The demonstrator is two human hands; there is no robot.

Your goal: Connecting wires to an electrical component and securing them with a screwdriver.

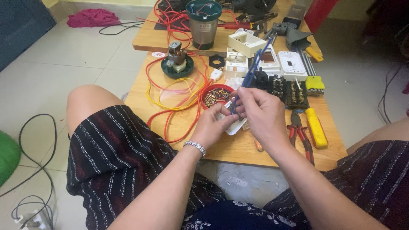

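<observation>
Striped dark cloth covers the person's knees at the near edge of the view, and both forearms reach forward over a low wooden table [238,149]. The left hand [213,127] is closed around a small white plastic part [235,126] and holds it from below and from the left side. The right hand [262,113] is just above it; its thumb and fingers pinch a blue wire [251,70]. The long axis of the wire goes up and away from the grip, tilted a little to the right, and its lower end meets the white part between the two hands. Red pliers [300,136] and a yellow handled tool [316,127] lie just right of the right hand. Behind the hands stands a red bowl of screws [216,96], then black switch blocks [286,89], orange cables [179,106] and white covers [247,42].
</observation>
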